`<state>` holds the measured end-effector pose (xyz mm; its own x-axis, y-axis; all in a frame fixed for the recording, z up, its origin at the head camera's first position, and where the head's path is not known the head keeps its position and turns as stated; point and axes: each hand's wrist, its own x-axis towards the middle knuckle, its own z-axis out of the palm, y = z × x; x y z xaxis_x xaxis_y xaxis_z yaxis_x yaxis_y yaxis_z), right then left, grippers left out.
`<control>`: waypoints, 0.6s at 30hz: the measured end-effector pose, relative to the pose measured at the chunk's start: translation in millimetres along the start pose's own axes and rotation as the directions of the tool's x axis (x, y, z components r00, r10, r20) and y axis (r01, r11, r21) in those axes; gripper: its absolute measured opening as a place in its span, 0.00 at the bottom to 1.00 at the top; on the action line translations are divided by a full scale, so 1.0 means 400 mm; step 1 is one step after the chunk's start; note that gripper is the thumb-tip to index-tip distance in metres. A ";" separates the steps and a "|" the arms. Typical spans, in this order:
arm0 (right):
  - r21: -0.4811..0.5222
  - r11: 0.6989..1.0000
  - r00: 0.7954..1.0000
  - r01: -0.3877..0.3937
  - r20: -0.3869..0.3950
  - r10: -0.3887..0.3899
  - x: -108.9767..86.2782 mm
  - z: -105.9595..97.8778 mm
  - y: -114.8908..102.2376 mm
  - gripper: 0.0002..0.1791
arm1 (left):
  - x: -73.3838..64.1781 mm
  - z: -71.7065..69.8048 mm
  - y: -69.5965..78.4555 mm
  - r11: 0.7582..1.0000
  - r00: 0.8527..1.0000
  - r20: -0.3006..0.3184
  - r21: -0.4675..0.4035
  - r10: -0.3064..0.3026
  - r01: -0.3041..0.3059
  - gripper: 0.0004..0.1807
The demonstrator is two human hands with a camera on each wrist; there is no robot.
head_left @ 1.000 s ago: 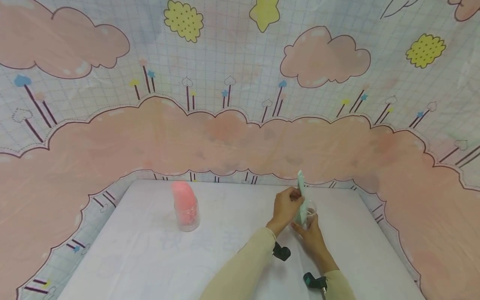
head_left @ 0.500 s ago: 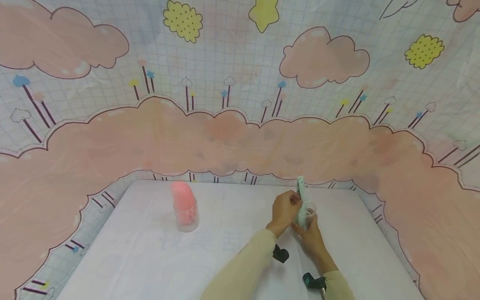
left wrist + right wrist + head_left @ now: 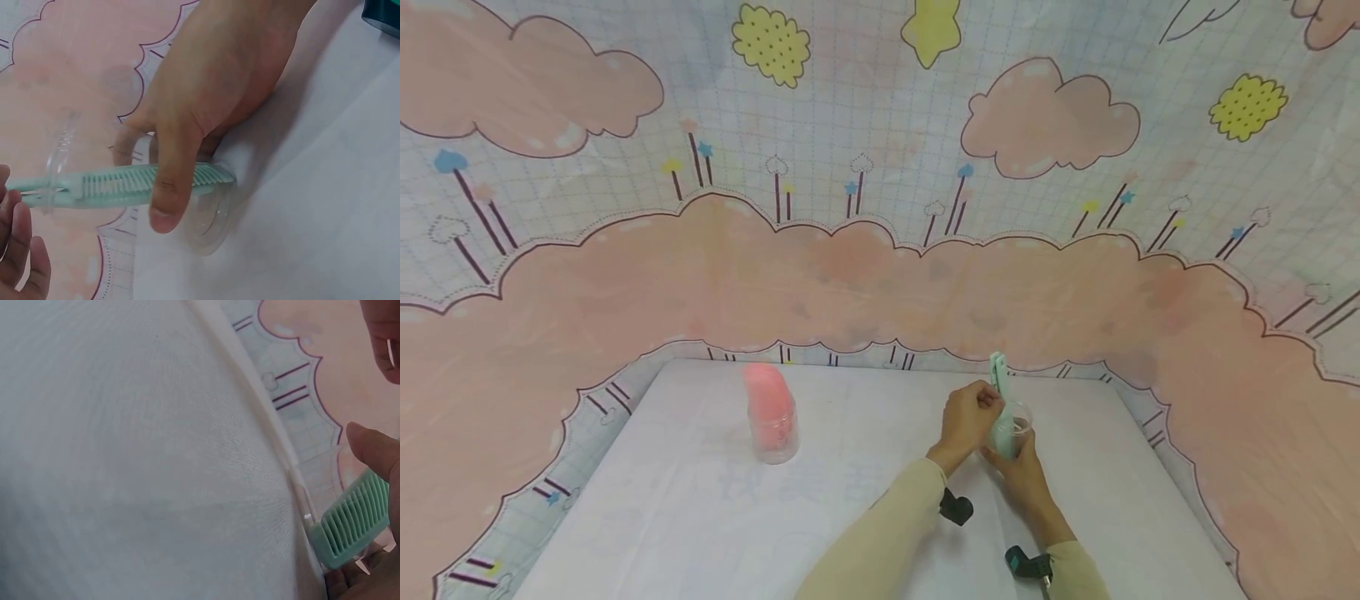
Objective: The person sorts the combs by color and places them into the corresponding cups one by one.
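A mint-green comb (image 3: 999, 377) stands nearly upright in a clear plastic cup (image 3: 1022, 414), its toothed end down inside. In the left wrist view the comb (image 3: 119, 181) shows rows of teeth and a handle split into two arms. My left hand (image 3: 968, 418) pinches the handle above the cup's rim; its fingertips (image 3: 20, 219) show at that view's left edge. Low on the cup, my right hand (image 3: 1024, 475) grips the wall, with the thumb (image 3: 172, 187) across its side. The right wrist view shows the comb's toothed end (image 3: 353, 519) beside the right thumb.
A pink object with a rounded top (image 3: 767, 385) stands in another clear jar (image 3: 775, 450) on the left of the white table (image 3: 700, 517). A cloud-printed backdrop (image 3: 865, 283) rises behind the table's far edge.
The comb has sunk lower into the cup, and its handle has turned slightly, showing its two arms. My left hand has moved down a little with it; the right hand keeps its place.
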<state>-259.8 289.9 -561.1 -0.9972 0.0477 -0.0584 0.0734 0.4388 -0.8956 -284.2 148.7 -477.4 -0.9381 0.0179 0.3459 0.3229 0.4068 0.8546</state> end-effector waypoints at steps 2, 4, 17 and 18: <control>0.005 1.000 1.000 -0.007 -0.005 0.007 0.000 0.001 -0.001 0.52 | 0.000 -0.010 0.003 1.000 1.000 0.004 -0.005 0.020 -0.020 0.03; 0.011 1.000 1.000 -0.008 -0.008 0.008 0.001 0.002 -0.002 0.53 | 0.000 -0.020 0.005 0.999 0.999 0.008 -0.003 0.041 -0.041 0.03; -0.007 1.000 1.000 -0.017 -0.015 0.016 -0.004 0.003 -0.009 0.51 | -0.026 -0.086 -0.007 0.994 0.995 0.014 -0.041 0.098 -0.097 0.06; -0.006 1.000 1.000 -0.020 -0.018 0.020 -0.004 0.004 -0.009 0.50 | -0.029 -0.091 -0.009 0.995 0.995 0.016 -0.039 0.098 -0.097 0.07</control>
<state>-258.6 286.8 -558.4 -0.9950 0.0723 -0.0683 0.0934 0.4433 -0.8915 -270.0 113.8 -470.5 -0.9040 0.0722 0.4214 0.4169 0.3674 0.8314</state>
